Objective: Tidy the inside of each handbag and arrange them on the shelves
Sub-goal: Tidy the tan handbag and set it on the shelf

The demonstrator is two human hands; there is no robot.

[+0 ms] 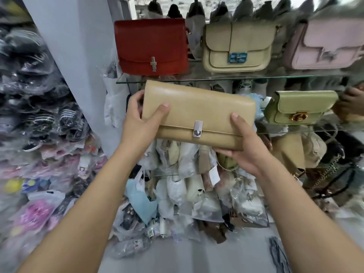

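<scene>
I hold a tan flap handbag (199, 107) with a silver clasp, its flap closed, in front of the glass shelves. My left hand (140, 121) grips its left end, thumb on the front. My right hand (244, 142) holds its lower right corner from beneath, thumb on the front. The bag is tilted, its right side lower. On the upper glass shelf (216, 79) stand a red bag (151, 46), a beige bag (238, 48) with a blue clasp and a pink bag (327, 44). An olive-green bag (299, 107) with a gold clasp sits on the lower shelf at the right.
Plastic-wrapped bags (187, 194) are piled on the lower shelves and floor under my hands. Wrapped shoes and slippers (39, 115) are stacked at the left beside a white pillar (78, 56). Dark chain-strap bags (334, 174) lie at the right. A mirror behind reflects a hand (352, 99).
</scene>
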